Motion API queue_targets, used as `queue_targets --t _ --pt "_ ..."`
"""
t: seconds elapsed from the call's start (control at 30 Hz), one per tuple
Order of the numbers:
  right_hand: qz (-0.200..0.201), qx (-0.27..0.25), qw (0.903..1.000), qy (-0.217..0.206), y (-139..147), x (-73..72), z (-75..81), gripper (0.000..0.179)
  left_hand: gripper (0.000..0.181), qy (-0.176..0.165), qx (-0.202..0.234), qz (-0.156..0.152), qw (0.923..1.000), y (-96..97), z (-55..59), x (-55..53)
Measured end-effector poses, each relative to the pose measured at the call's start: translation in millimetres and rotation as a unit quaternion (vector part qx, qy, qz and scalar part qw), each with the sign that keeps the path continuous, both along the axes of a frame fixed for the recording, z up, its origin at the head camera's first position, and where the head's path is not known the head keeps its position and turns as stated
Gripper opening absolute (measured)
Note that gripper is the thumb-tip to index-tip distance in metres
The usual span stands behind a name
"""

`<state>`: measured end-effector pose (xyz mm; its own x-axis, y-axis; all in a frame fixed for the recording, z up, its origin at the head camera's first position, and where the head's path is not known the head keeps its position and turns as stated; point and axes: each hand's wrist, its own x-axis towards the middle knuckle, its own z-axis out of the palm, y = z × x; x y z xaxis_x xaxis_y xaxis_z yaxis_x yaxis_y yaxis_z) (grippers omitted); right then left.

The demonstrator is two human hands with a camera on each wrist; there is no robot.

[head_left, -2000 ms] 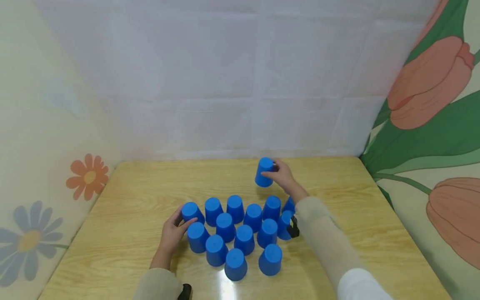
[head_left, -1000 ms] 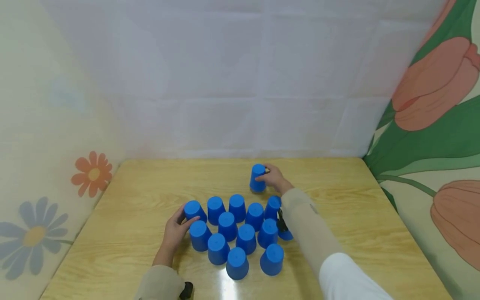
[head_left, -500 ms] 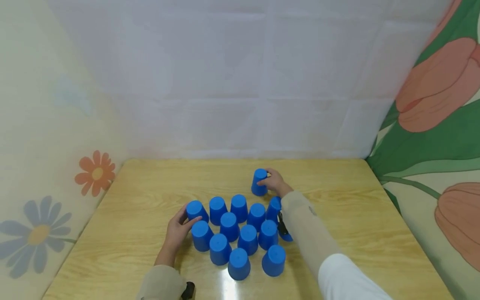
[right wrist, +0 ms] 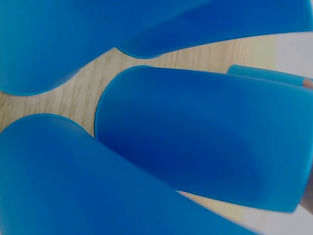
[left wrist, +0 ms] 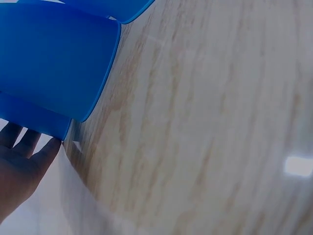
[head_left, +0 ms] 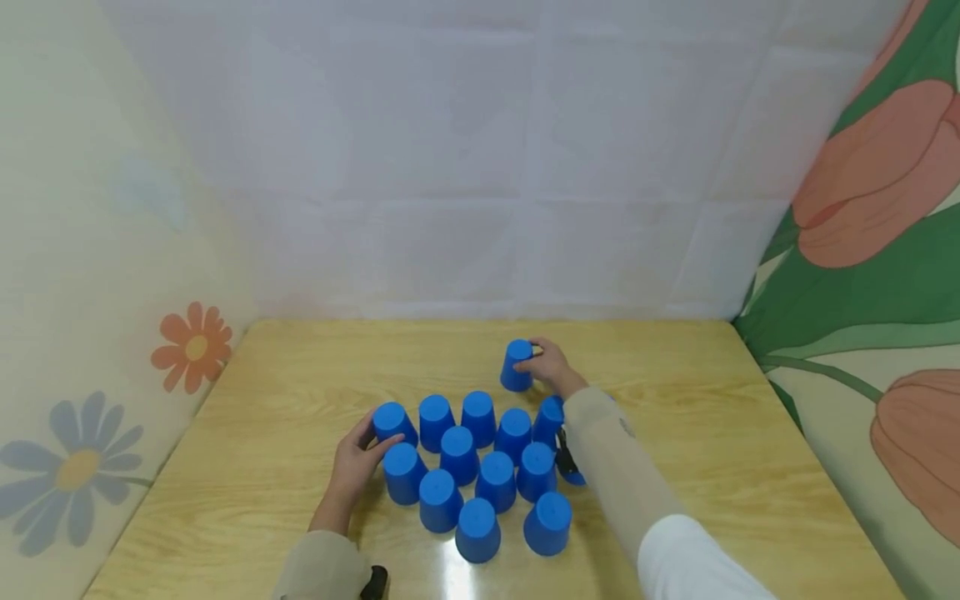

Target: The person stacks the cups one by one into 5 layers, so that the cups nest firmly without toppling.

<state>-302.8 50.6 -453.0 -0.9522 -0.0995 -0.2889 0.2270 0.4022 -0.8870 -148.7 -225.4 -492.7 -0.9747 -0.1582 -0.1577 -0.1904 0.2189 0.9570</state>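
Note:
Several blue plastic cups stand upside down in staggered rows on the wooden table (head_left: 675, 467). My right hand (head_left: 551, 367) grips one upside-down blue cup (head_left: 514, 379) behind the rows, thumb on its near side and fingers behind. At the group's left end, my left hand (head_left: 355, 460) holds the outermost back cup (head_left: 392, 418), its thumb across the near side. In the left wrist view, fingertips of the left hand (left wrist: 22, 166) lie against a cup's side (left wrist: 34, 117). Cups fill the right wrist view, one cup (right wrist: 195, 137) largest; only slivers of the right hand (right wrist: 307, 198) show.
A front row cup (head_left: 547, 523) stands slightly apart at the right. The right forearm (head_left: 622, 467) passes over the right end, partly hiding cups there. White cloth (head_left: 480, 167) hangs behind the table; walls with painted flowers (head_left: 193, 347) flank it.
My right hand has brought its cup left and lower behind the rows, then stayed almost still over the last half second. The left hand keeps its hold on the end cup.

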Motion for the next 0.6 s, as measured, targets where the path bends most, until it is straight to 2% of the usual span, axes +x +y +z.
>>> queue_targets --t 0.17,0.4,0.6 --pt "0.007 0.010 0.9999 0.003 2.3 -0.7 5.4 0.060 0.069 0.009 0.002 0.003 1.0000 -0.6 0.4 -1.2" --pt "0.005 -0.012 0.9999 -0.006 12.1 1.0 6.6 0.060 0.071 0.005 -0.008 0.002 1.0000 3.0 -0.9 -0.7" --pt "0.039 -0.037 0.9985 -0.004 15.3 2.9 16.8 0.063 0.068 0.011 -0.013 0.002 0.9998 1.8 4.6 0.4"
